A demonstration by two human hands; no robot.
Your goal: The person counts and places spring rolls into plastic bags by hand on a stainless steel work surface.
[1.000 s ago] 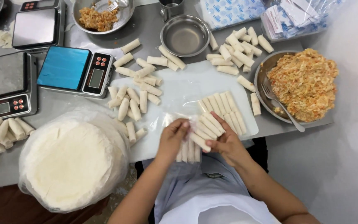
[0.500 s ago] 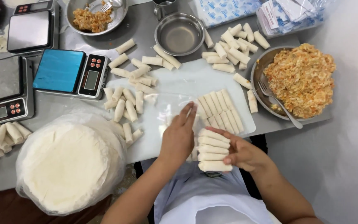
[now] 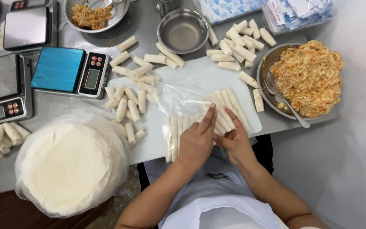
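Observation:
My left hand (image 3: 196,142) lies flat, fingers stretched out, on a clear plastic bag (image 3: 183,95) spread over a white cutting board (image 3: 200,72). A short row of pale spring rolls (image 3: 173,131) lies inside the bag just left of that hand. My right hand (image 3: 235,140) sits beside it, fingers closed around the near ends of a row of spring rolls (image 3: 228,104) at the bag's mouth. The two hands touch each other.
Loose rolls (image 3: 132,101) lie left of the bag, and a pile of rolls (image 3: 238,42) at the back. A steel bowl of orange filling (image 3: 308,76) with a fork (image 3: 286,106) stands right, an empty steel bowl (image 3: 183,32) behind. A blue scale (image 3: 68,72) and bagged round wrappers (image 3: 70,165) are left.
My right hand carried a stack of rolls from the table's near edge forward to the bag's mouth. My left hand shifted right and flattened on the bag, which now holds more rolls.

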